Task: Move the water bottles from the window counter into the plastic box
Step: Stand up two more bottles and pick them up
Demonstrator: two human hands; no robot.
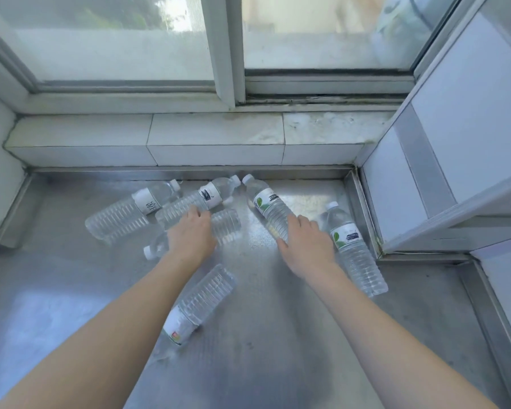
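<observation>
Several clear water bottles lie on their sides on the steel window counter (71,305). My right hand (306,243) wraps the base end of a green-leaf-label bottle (267,206), thumb on its left side, and the bottle still rests on the counter. My left hand (191,234) lies palm down over the middle of a bottle (227,224) whose cap points lower left. Its fingertips reach the black-label bottle (210,196); I cannot see whether it grips either one. Other bottles lie at the far left (124,215), far right (354,249) and near me (202,302). The plastic box is out of view.
A tiled window sill (148,137) and the window frame close off the back. A white cabinet (455,128) stands at the right, close to the rightmost bottle. A raised steel lip (363,214) edges the counter at the right and a wall bounds the left.
</observation>
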